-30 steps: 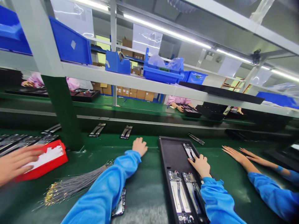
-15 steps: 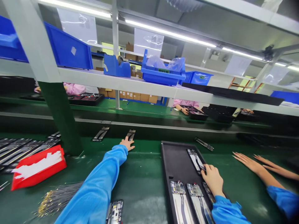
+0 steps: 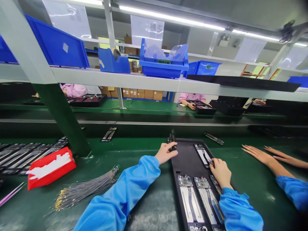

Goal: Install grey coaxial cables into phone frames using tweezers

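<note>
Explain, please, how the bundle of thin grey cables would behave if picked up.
The bundle of cables would probably bend and sag, as its strands are thin and slightly curved. Some strands may slide loose, since the ends fan out and no tie shows. The gold tips might catch, being crowded together.

Bright blue, loosely wrinkled sleeves [image 3: 125,195] end in gathered cuffs [image 3: 153,164].
</note>
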